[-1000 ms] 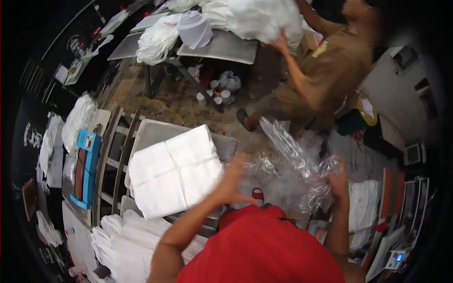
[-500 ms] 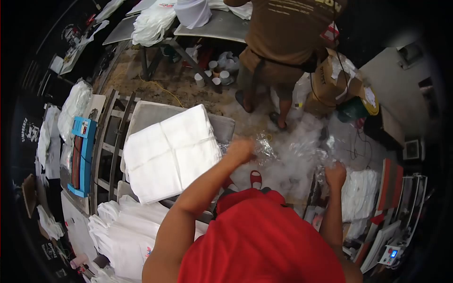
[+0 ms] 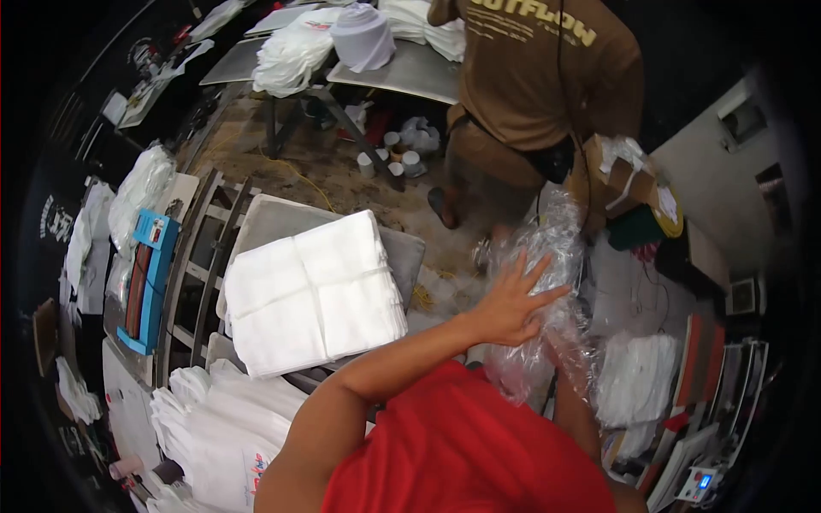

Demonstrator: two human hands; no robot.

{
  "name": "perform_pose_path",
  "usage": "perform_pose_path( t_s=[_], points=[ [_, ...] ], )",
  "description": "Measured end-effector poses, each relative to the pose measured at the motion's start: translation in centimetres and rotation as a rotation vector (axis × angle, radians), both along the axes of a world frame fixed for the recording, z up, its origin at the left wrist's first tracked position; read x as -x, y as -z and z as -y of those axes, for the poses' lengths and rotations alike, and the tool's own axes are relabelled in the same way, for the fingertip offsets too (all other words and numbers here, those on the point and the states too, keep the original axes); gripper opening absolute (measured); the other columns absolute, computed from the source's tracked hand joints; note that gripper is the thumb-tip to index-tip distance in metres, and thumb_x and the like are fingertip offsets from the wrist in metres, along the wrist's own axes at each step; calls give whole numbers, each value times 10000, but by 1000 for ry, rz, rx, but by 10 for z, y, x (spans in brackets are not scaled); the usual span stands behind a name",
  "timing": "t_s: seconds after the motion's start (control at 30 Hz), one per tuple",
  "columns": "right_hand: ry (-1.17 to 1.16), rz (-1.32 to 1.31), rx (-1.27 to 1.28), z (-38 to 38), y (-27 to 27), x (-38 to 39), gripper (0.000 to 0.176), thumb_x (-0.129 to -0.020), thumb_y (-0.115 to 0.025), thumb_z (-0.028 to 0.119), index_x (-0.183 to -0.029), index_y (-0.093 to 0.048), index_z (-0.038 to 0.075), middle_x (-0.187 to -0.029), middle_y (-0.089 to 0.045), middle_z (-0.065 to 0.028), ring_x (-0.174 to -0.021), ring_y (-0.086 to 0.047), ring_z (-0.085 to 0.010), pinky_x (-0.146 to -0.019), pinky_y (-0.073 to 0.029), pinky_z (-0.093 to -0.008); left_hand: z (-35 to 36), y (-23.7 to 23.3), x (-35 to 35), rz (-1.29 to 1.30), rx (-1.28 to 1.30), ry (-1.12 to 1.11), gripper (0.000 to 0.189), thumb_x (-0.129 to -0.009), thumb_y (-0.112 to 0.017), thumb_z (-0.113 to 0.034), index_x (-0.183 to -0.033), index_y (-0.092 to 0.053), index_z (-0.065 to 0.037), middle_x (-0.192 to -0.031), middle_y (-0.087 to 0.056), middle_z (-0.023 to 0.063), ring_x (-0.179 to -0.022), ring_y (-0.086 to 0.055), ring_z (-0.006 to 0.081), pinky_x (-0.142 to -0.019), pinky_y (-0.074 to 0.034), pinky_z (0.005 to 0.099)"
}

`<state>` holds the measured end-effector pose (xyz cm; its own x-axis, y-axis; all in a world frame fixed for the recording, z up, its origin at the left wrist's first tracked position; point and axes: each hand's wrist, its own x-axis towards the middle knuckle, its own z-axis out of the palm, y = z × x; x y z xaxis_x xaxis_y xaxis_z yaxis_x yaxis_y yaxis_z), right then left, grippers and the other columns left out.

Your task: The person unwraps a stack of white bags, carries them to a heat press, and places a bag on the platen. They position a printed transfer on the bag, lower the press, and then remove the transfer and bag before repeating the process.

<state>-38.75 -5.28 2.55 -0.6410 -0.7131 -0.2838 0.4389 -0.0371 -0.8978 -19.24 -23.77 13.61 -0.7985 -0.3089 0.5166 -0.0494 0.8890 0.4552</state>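
Observation:
Clear crinkled plastic [image 3: 560, 248] hangs in front of my red shirt. My left hand [image 3: 513, 303] lies against it with the fingers spread apart. The plastic covers my right hand, and only part of that forearm [image 3: 575, 363] shows behind the folds. To the left of my hands, a thick stack of white folded cloth [image 3: 312, 295], tied crosswise with a band, rests on a grey board [image 3: 282, 214].
A person in a brown shirt [image 3: 547, 68] stands just ahead, close to the plastic. White fabric [image 3: 227, 427] is piled at lower left, beside a blue sealer [image 3: 150, 291]. Boxes [image 3: 629, 188] and wrapped white bundles [image 3: 634, 376] stand on the right.
The plastic has swung up and opened out between my hands. My left hand has moved right onto it with fingers spread; my right hand has become hidden. The person in brown has shifted.

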Motion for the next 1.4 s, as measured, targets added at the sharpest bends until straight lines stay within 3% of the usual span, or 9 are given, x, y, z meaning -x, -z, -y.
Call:
perform_pose_path(
  t_s=[0.17,0.23,0.4,0.67,0.73,0.87,0.97,1.17,1.4],
  points=[
    [-784,164,219,28,-46,-25,613,-894,-681,201,-1411,-423,-2,-1385,-519,-133,-1150,-568,-196,-1028,-427,-326,26,48,-29,234,-882,391,656,-757,-683,-224,-1372,-490,-100,-1455,-433,229,-1351,-404,405,-1092,-366,437],
    [-930,-527,-482,74,-97,-58,669,-866,-722,151,-1429,-404,-20,-1430,-486,-124,-1139,-574,-165,-1006,-447,-291,40,99,-26,206,-827,253,593,-721,-723,-244,-1253,-561,-38,-1333,-529,222,-1217,-514,420,-1000,-434,437],
    [-285,-358,-165,82,-120,-57,708,-824,-747,96,-1443,-410,26,-1435,-491,-109,-1065,-610,-191,-939,-500,-357,72,67,-69,65,-535,-406,506,-732,-680,-66,-1224,-590,-139,-1136,-531,221,-1027,-568,434,-828,-504,467],
    [-447,-1053,-174,114,-41,-42,635,-761,-658,-12,-1372,-502,66,-1331,-593,-158,-1147,-618,-272,-915,-505,-362,25,13,-68,-70,-502,99,703,-750,-694,29,-1399,-483,-139,-1191,-461,192,-1063,-580,326,-804,-543,342],
    [-333,-652,-240,117,-15,-31,521,-781,-628,-10,-1294,-547,39,-1226,-652,-152,-1152,-618,-259,-941,-482,-363,19,8,-78,41,-1523,188,874,-783,-732,-29,-1524,-289,-166,-1215,-457,193,-1070,-592,300,-868,-532,330],
    [-192,-754,-332,140,29,-74,560,-799,-639,25,-1343,-507,53,-1272,-623,-126,-1134,-618,-280,-953,-477,-366,31,51,-48,-78,-642,-52,1014,-750,-805,-223,-1548,-189,-109,-1383,-451,272,-1061,-632,392,-965,-491,388],
    [-337,306,-58,151,-6,-77,633,-807,-679,76,-1398,-452,69,-1385,-528,-160,-1231,-547,-291,-981,-460,-381,60,104,-42,16,-809,-268,737,-806,-713,-208,-1422,-368,7,-1291,-552,264,-1086,-629,388,-928,-505,404],
    [-793,-1590,-146,170,-45,-38,691,-799,-752,227,-1420,-465,132,-1313,-495,-205,-1212,-517,-376,-1002,-458,-444,68,181,2,-370,-1895,-480,405,-923,-568,-155,-1294,-496,-7,-1193,-601,143,-1060,-626,310,-864,-529,430],
    [-889,-1095,-2,234,73,82,697,-667,-801,167,-1323,-566,172,-1232,-509,-214,-1122,-536,-429,-958,-476,-465,106,163,54,-180,-2124,-411,656,-939,-646,-322,-1474,-318,-131,-1353,-523,88,-1045,-607,276,-890,-489,442]
  ],
)
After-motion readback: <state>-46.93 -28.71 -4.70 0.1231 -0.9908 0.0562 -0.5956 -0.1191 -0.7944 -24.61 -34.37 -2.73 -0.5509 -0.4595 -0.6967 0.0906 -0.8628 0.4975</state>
